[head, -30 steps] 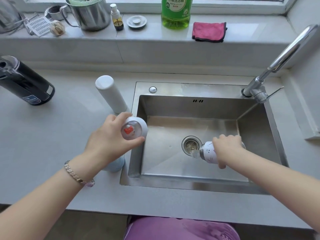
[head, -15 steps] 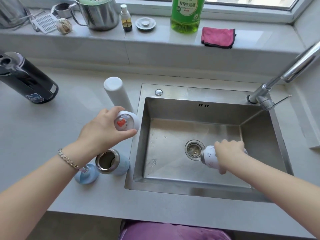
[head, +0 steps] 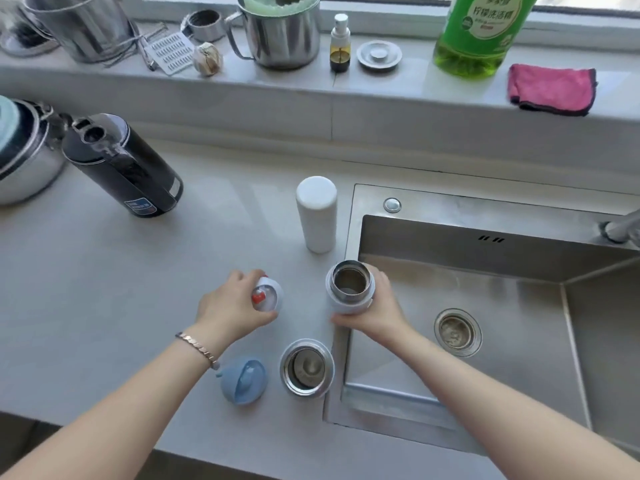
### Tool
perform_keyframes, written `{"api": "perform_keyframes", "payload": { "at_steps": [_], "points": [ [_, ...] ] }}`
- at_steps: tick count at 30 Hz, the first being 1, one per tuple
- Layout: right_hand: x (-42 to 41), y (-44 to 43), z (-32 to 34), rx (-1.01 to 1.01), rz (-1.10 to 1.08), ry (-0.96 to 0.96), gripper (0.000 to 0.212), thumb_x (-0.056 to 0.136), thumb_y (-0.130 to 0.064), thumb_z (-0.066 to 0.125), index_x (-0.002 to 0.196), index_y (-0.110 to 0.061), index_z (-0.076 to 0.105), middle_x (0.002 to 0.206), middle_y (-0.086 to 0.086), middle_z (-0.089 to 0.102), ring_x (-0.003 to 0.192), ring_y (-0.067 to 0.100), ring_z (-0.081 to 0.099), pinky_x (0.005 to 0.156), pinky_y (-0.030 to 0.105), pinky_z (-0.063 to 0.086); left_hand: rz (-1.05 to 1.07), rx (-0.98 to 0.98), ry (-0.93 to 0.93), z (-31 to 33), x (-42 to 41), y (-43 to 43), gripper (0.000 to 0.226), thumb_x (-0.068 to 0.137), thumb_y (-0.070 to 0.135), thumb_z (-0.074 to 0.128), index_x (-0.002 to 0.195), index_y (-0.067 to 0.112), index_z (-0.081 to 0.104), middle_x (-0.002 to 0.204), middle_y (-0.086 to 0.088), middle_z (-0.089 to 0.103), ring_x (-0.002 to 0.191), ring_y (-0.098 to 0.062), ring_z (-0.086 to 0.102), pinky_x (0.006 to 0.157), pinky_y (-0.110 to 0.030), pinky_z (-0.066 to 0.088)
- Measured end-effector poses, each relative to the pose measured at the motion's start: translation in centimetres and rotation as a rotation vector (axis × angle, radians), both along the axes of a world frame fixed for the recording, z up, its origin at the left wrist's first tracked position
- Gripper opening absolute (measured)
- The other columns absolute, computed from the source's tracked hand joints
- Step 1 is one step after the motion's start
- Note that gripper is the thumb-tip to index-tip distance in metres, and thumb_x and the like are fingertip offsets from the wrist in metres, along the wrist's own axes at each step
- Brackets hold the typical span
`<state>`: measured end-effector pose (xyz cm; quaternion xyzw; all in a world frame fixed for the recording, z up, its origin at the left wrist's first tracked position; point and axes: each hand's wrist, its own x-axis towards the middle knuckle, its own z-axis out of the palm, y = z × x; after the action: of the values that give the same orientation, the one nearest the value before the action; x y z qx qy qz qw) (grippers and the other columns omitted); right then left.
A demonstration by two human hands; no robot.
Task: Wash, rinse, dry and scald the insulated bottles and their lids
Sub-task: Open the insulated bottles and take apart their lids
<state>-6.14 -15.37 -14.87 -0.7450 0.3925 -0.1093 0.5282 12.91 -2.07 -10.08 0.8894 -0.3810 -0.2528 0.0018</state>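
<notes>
Head view: my left hand (head: 230,308) curls around the white lid (head: 268,296), while my right hand (head: 379,311) grips the opened white bottle (head: 349,289), upright at nine o'clock on the rim of the sink (head: 450,244). The blue bottle (head: 306,367), at its six o'clock, stands uncapped too; washing looks yet to begin.

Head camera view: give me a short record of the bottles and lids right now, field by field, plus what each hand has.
left hand: holds the white lid with a red mark
right hand: grips the open white bottle, upright, at the left edge of the sink
blue bottle: open, upright on the counter
blue lid: on the counter, left of the blue bottle, apart from it
tall white bottle: capped, standing beyond both hands
windowsill: green dish soap, pink cloth
</notes>
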Motion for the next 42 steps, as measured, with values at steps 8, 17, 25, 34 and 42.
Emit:
{"api": "perform_keyframes", "payload": {
  "at_steps": [8,17,25,34,42],
  "points": [
    [1.6,2.3,-1.8,-0.004,0.082,0.042,0.08,0.049,-0.013,0.088,0.119,-0.018,0.049,0.119,-0.001,0.047,0.112,0.006,0.037,0.087,-0.003,0.024,-0.244,0.066,-0.031,-2.6,-0.1,1.2,0.064,0.074,0.05,0.064,0.13,0.033,0.039,0.125,0.004,0.043,0.107,-0.021,0.055,0.07,-0.028,0.041],
    [1.0,-4.4,0.9,-0.088,0.003,0.12,0.07,0.076,0.009,0.06,0.139,-0.005,0.033,0.137,0.009,0.039,0.13,0.019,0.038,0.102,0.014,0.025,-0.147,0.02,0.063,-1.2,2.1,0.8,0.067,0.079,0.057,0.06,0.137,0.034,0.034,0.134,0.007,0.044,0.12,-0.017,0.048,0.09,-0.032,0.042],
    [11.1,-6.9,1.2,0.195,-0.046,-0.036,0.088,0.059,-0.011,0.086,0.132,-0.019,0.037,0.123,-0.002,0.051,0.116,0.017,0.048,0.097,0.031,0.041,0.067,-0.265,0.033,2.8,3.5,-2.1,0.028,0.091,0.036,0.052,0.118,0.027,0.054,0.113,0.008,0.058,0.092,-0.009,0.056,0.08,-0.027,0.043],
    [6.0,-6.8,6.5,-0.166,-0.132,-0.001,0.045,0.058,-0.019,0.082,0.093,-0.024,0.054,0.085,-0.014,0.056,0.085,0.017,0.055,0.069,0.03,0.043,-0.247,-0.624,0.088,7.9,0.8,-5.2,0.056,0.081,0.049,0.05,0.134,0.034,0.038,0.122,0.021,0.043,0.101,0.006,0.046,0.088,-0.031,0.049],
    [-6.7,-5.2,14.2,-0.201,0.153,0.046,0.058,0.046,-0.033,0.072,0.092,-0.056,0.046,0.091,-0.009,0.055,0.078,0.005,0.055,0.06,0.017,0.044,-0.949,-0.899,-0.049,10.5,-7.8,-11.3,0.056,0.088,0.066,0.032,0.126,0.026,0.039,0.115,-0.005,0.045,0.086,-0.023,0.054,0.059,-0.034,0.054]
  ]
}}
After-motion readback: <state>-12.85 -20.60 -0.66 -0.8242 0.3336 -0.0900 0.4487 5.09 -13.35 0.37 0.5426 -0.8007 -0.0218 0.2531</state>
